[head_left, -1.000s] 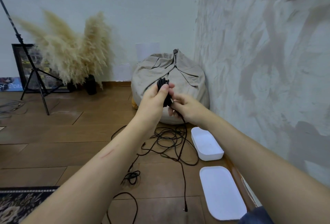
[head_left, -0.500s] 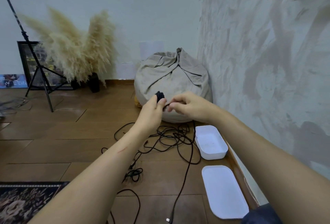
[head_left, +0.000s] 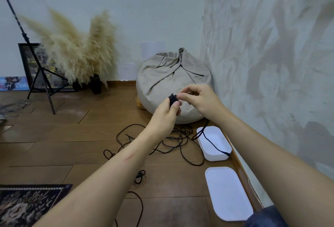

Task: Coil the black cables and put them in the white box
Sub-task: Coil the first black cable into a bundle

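Floor's point(head_left: 90, 136) white box point(head_left: 215, 157) is crossed by cable point(head_left: 211, 142); left hand point(head_left: 165, 118) and right hand point(head_left: 200, 100) grip the coil point(head_left: 172, 98).

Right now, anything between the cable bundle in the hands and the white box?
Nothing visible. The open white plastic box has its flat white lid lying apart on the floor. Only the loose tail of the black coiled cable bundle hangs over it.

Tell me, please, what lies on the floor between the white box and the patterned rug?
In the head view, loose black cables sprawl on the wooden floor between the white box and the rug.
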Motion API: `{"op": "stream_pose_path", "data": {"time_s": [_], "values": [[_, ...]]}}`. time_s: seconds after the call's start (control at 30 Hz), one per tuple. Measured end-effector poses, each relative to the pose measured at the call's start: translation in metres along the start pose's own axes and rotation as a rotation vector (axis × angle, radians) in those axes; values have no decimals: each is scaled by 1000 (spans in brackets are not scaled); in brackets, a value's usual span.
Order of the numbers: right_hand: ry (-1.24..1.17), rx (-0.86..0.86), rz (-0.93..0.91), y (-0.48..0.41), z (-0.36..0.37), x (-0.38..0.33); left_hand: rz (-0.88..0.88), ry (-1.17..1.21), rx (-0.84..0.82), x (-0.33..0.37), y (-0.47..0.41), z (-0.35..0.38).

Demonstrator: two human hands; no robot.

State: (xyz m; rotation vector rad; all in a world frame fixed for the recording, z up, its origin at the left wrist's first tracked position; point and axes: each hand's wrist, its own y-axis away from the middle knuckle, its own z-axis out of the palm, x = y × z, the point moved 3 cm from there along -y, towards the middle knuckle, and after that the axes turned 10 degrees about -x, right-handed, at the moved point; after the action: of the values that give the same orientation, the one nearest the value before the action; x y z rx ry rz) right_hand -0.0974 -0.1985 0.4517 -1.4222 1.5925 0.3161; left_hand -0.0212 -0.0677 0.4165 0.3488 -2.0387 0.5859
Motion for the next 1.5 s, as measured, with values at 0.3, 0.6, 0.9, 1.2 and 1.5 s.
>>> {"op": "stream_pose_path", "data": {"time_s": [0.3,0.6,0.9,1.2,1.5], "values": [[-59,-22,11,0,-2,-1,-25,75,41,3,1,-5],[-85,84,2,2,-8,-6,-33,57,-64,12,4,1],[-162,-7,9,5,-17,-4,137,166,-163,37,11,3],[-120,-302,150,12,26,13,136,380,-8,45,2,-14],[51,-559,138,14,56,-14,17,30,296,10,-1,-32]]}}
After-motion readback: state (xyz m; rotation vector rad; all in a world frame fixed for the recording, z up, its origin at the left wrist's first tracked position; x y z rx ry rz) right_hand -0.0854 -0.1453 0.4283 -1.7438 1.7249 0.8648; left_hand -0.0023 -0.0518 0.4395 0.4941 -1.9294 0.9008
